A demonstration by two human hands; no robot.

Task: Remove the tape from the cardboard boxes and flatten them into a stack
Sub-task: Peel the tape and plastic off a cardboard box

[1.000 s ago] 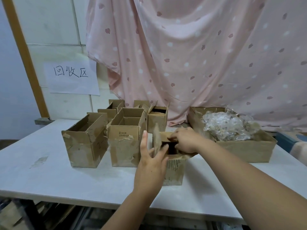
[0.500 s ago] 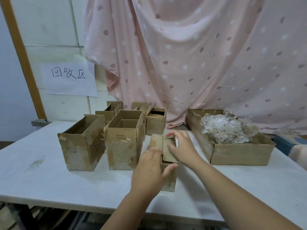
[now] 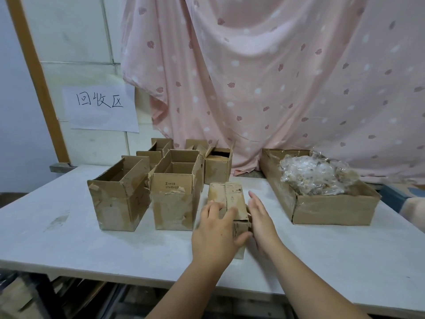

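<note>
A small cardboard box [image 3: 230, 199] stands near the table's front middle with its top flaps folded closed. My left hand [image 3: 216, 233] grips its near left corner, fingers over the top and thumb on the front face. My right hand [image 3: 261, 219] lies flat against the box's right side with straight fingers. Several open cardboard boxes stand to the left and behind: one at the left [image 3: 119, 196], one beside it [image 3: 174, 192], one at the back [image 3: 218, 166].
A wide shallow cardboard tray [image 3: 322, 210] at the right holds a heap of crumpled clear tape [image 3: 315, 176]. The white table [image 3: 69, 238] ends close to me. A pink curtain [image 3: 276, 77] hangs behind, and a paper sign [image 3: 101, 107] is on the wall.
The box's top flaps went from raised to folded flat. My right hand moved from the top of the box down to its right side; my left hand shifted onto the near corner.
</note>
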